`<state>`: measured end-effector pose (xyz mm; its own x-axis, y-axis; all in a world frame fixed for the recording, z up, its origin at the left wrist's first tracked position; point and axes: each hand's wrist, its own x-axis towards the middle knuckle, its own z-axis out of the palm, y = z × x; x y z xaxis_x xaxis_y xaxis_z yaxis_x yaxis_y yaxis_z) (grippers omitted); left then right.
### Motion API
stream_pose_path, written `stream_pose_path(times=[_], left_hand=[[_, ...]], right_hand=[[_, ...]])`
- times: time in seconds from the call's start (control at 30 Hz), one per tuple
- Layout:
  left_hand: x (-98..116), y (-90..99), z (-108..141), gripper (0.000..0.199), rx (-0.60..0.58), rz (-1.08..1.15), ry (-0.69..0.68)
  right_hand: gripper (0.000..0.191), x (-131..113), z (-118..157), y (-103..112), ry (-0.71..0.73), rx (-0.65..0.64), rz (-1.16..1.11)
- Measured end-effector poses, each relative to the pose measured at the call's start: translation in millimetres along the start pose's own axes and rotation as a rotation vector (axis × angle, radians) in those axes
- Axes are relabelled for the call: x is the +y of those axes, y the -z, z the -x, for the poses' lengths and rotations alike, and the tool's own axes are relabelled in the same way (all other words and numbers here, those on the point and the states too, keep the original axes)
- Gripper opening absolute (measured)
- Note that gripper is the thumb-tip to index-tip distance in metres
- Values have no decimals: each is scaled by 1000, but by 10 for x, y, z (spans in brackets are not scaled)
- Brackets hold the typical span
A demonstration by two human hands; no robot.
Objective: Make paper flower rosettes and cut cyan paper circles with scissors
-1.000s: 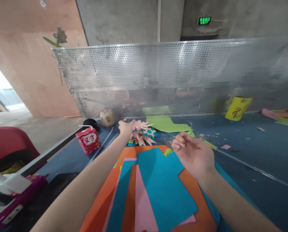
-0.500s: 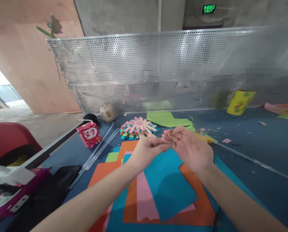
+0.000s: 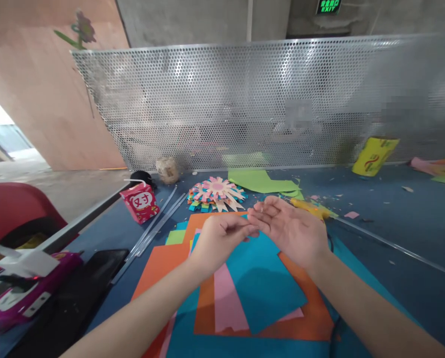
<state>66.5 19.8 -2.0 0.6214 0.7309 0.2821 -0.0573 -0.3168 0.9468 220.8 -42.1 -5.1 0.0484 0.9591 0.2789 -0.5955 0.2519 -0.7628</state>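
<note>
My left hand (image 3: 220, 241) is closed, thumb and fingertips pinched together at the fingertips of my right hand. Whatever may be in that pinch is too small to make out. My right hand (image 3: 293, 232) is turned palm up and open, its fingers loosely curled. Both hover over a stack of coloured paper: a blue sheet (image 3: 267, 283) lies on top, with a pink sheet (image 3: 227, 303) and an orange sheet (image 3: 300, 325) beneath. Just behind my right hand lies a yellow glue gun (image 3: 313, 209), partly hidden, with a clear glue stick (image 3: 386, 243) reaching out to the right.
Fringed paper flowers (image 3: 218, 188) are piled behind my hands, near a green paper piece (image 3: 250, 180). Clear sticks (image 3: 158, 226), a red drink carton (image 3: 140, 203), a black phone-like slab (image 3: 76, 298) and a purple power strip (image 3: 54, 278) lie left. A perforated metal screen (image 3: 215, 99) bounds the back.
The view has shifted slightly. My left hand has drawn a little back and down along my right fingertips, its fingers curled more. My right hand remains palm up.
</note>
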Motion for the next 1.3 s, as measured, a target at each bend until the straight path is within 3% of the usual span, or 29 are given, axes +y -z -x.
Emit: stream_pose_path(times=[0.33, 0.53, 0.73, 0.97, 1.13, 1.3], left_hand=[[62, 41, 67, 9, -11, -66, -111], [93, 121, 40, 10, 179, -133, -201], [85, 137, 34, 11, 271, -159, -243], [34, 157, -67, 3, 167, 115, 67], [-11, 156, -75, 30, 104, 377, 296], [18, 165, -73, 36, 61, 541, 409]], right_hand=[[15, -120, 20, -27, 6, 27, 9], [20, -102, 8, 15, 14, 2, 37], [26, -14, 16, -30, -1, -83, 89], [24, 59, 37, -19, 21, -126, 315], [28, 87, 68, -15, 122, -120, 610], [33, 86, 86, 3, 246, -139, 863]])
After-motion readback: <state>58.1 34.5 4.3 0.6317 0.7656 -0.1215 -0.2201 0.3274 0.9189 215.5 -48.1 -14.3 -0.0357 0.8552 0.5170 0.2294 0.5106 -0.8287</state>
